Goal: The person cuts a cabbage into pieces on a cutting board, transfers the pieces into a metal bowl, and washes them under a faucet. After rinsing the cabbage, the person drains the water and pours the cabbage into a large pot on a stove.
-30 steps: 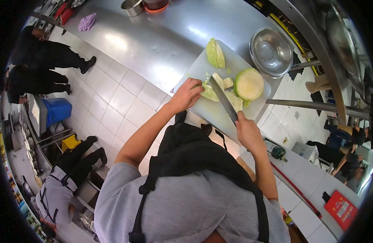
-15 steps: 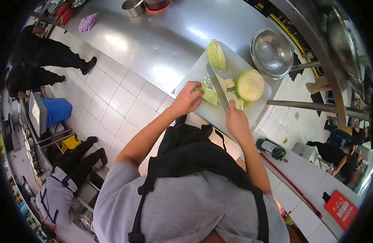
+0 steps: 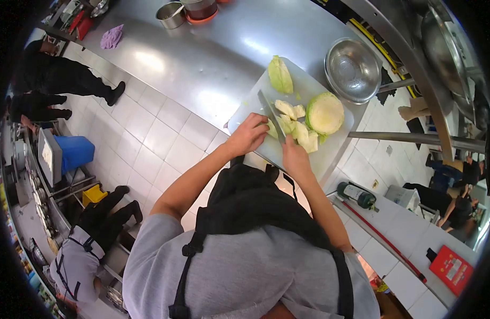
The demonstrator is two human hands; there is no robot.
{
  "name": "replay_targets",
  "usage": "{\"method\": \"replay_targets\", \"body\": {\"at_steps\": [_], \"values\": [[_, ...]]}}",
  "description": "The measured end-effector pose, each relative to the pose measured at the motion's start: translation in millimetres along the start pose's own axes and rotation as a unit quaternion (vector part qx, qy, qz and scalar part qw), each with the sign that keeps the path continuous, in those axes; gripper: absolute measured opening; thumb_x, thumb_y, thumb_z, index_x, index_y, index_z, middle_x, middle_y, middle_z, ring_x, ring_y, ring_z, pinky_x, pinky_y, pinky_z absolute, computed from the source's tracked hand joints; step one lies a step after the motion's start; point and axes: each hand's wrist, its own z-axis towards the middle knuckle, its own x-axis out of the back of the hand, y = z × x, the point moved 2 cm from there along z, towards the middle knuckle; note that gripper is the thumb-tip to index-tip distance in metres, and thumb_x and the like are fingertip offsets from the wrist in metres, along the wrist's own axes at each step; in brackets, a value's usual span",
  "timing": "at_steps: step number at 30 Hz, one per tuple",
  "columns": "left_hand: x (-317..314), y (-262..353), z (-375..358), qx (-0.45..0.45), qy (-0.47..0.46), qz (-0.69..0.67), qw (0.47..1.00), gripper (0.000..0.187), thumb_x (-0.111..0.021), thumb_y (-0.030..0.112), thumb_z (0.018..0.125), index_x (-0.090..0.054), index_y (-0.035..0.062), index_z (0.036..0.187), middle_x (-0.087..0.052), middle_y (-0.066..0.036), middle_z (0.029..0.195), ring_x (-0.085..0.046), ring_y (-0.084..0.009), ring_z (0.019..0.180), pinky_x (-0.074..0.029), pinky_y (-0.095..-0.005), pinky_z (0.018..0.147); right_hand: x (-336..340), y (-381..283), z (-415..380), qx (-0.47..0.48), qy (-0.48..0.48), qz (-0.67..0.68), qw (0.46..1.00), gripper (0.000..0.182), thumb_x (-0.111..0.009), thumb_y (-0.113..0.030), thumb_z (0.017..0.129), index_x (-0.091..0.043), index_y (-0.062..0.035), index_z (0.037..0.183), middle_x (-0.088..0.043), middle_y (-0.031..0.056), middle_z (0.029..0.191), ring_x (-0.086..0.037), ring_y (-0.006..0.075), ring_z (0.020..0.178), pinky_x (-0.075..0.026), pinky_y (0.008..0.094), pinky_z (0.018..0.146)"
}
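A white cutting board (image 3: 307,80) lies at the corner of the steel table. My right hand (image 3: 296,158) is closed round the handle of a knife (image 3: 270,113), its blade pointing away from me and to the left. Curled fingers of my left hand (image 3: 249,134) press on a small piece of cabbage (image 3: 272,129) beside the blade, mostly hidden by hand and knife. Several cut cabbage chunks (image 3: 299,130) lie right of the knife. A large cut cabbage (image 3: 326,114) rests on the board's right side, pale face up. Toward the far corner is a cabbage wedge (image 3: 280,75).
Steel bowls (image 3: 353,70) stand past the board on the right. A metal pot (image 3: 171,15) and a purple cloth (image 3: 112,36) are on the steel table (image 3: 191,58). A metal rail (image 3: 399,136) runs at the right. Other people (image 3: 77,260) stand nearby.
The knife and my right hand have moved left toward my left hand. More cut chunks now lie right of the blade, and the piece under my left hand shows less.
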Motion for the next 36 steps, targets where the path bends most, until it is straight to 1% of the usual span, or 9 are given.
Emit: {"method": "replay_targets", "body": {"at_steps": [5, 7, 9, 12, 18, 21, 27, 30, 36], "values": [[26.9, -29.1, 48.9, 0.212, 0.236, -0.017, 0.948, 0.026, -0.062, 0.002, 0.085, -0.061, -0.0008, 0.111, -0.063, -0.014, 0.093, -0.063, -0.0239, 0.081, -0.053, -0.0364, 0.075, 45.7, -9.8, -46.3, -0.007, 0.007, 0.074, 0.997, 0.021, -0.048, -0.016, 0.100, -0.043, 0.0017, 0.109, -0.063, 0.0331, 0.074, -0.062, 0.0539, 0.074, -0.047, 0.0617, 0.070], [35.8, -57.3, 101.1, 0.330, 0.113, 0.081, 0.934, 0.046, -0.067, 0.026, 0.089, -0.056, -0.0005, 0.125, -0.067, -0.016, 0.087, -0.068, -0.0290, 0.080, -0.054, -0.0416, 0.075, 49.9, -18.5, -60.5, -0.003, -0.033, 0.095, 0.995, 0.020, -0.050, -0.015, 0.100, -0.043, 0.0014, 0.109, -0.062, 0.0334, 0.074, -0.062, 0.0539, 0.074, -0.047, 0.0620, 0.070], [27.2, -60.2, 154.1, 0.378, -0.018, 0.145, 0.914, 0.078, -0.072, 0.040, 0.082, -0.041, 0.0019, 0.143, -0.066, -0.019, 0.099, -0.067, -0.0361, 0.101, -0.055, -0.0430, 0.083, 41.0, -23.6, -63.7, 0.020, -0.069, 0.093, 0.993, 0.019, -0.050, -0.014, 0.099, -0.043, 0.0015, 0.108, -0.062, 0.0339, 0.074, -0.062, 0.0535, 0.074, -0.046, 0.0619, 0.071], [-8.3, -58.0, 187.0, 0.391, -0.088, 0.191, 0.896, 0.090, -0.072, 0.045, 0.077, -0.033, 0.0068, 0.148, -0.066, -0.024, 0.107, -0.065, -0.0413, 0.110, -0.053, -0.0493, 0.091, 17.5, -15.2, -56.5, 0.049, -0.061, 0.120, 0.990, 0.019, -0.051, -0.012, 0.098, -0.043, 0.0027, 0.109, -0.063, 0.0337, 0.076, -0.062, 0.0531, 0.076, -0.047, 0.0615, 0.071], [-28.3, -81.2, 180.8, 0.414, -0.092, 0.148, 0.894, 0.084, -0.071, 0.036, 0.078, -0.034, 0.0093, 0.148, -0.057, -0.025, 0.130, -0.063, -0.0414, 0.113, -0.054, -0.0483, 0.092, 10.5, 1.6, -44.1, -0.055, -0.047, -0.011, 0.997, 0.025, -0.046, -0.008, 0.095, -0.044, 0.0008, 0.118, -0.066, 0.0309, 0.080, -0.067, 0.0483, 0.081, -0.052, 0.0574, 0.073], [20.4, -80.7, 171.5, 0.444, -0.080, -0.287, 0.845, 0.081, -0.068, 0.025, 0.081, -0.032, 0.0044, 0.151, -0.052, -0.022, 0.134, -0.063, -0.0381, 0.112, -0.056, -0.0469, 0.090, -3.4, 11.5, -42.5, -0.053, -0.019, -0.042, 0.998, 0.032, -0.051, -0.010, 0.094, -0.047, -0.0048, 0.125, -0.067, 0.0287, 0.086, -0.067, 0.0462, 0.080, -0.052, 0.0560, 0.072], [105.1, -50.2, 105.7, 0.353, -0.016, -0.651, 0.672, 0.070, -0.060, 0.015, 0.090, -0.029, 0.0064, 0.153, -0.053, -0.024, 0.135, -0.061, -0.0433, 0.116, -0.057, -0.0582, 0.089, 0.8, -17.2, -31.6, -0.043, -0.022, -0.069, 0.996, 0.064, -0.056, -0.017, 0.095, -0.033, -0.0158, 0.154, -0.064, 0.0238, 0.101, -0.068, 0.0424, 0.087, -0.054, 0.0515, 0.077], [109.1, -24.2, 80.5, 0.299, 0.000, -0.709, 0.639, 0.067, -0.056, 0.013, 0.092, -0.029, 0.0107, 0.154, -0.052, -0.020, 0.137, -0.061, -0.0444, 0.116, -0.056, -0.0589, 0.093, -7.2, -24.0, -19.0, -0.019, 0.009, -0.090, 0.996, 0.064, -0.062, -0.024, 0.094, -0.038, -0.0185, 0.153, -0.061, 0.0212, 0.106, -0.067, 0.0403, 0.086, -0.055, 0.0503, 0.076], [83.2, 10.6, 51.4, 0.341, 0.058, -0.577, 0.740, 0.078, -0.069, 0.004, 0.084, -0.034, 0.0083, 0.153, -0.056, -0.019, 0.135, -0.061, -0.0291, 0.120, -0.053, -0.0428, 0.099, -13.0, -16.1, -10.8, 0.023, 0.076, -0.142, 0.987, 0.062, -0.069, -0.024, 0.090, -0.048, -0.0174, 0.148, -0.056, 0.0155, 0.103, -0.060, 0.0331, 0.100, -0.054, 0.0440, 0.082]]}}
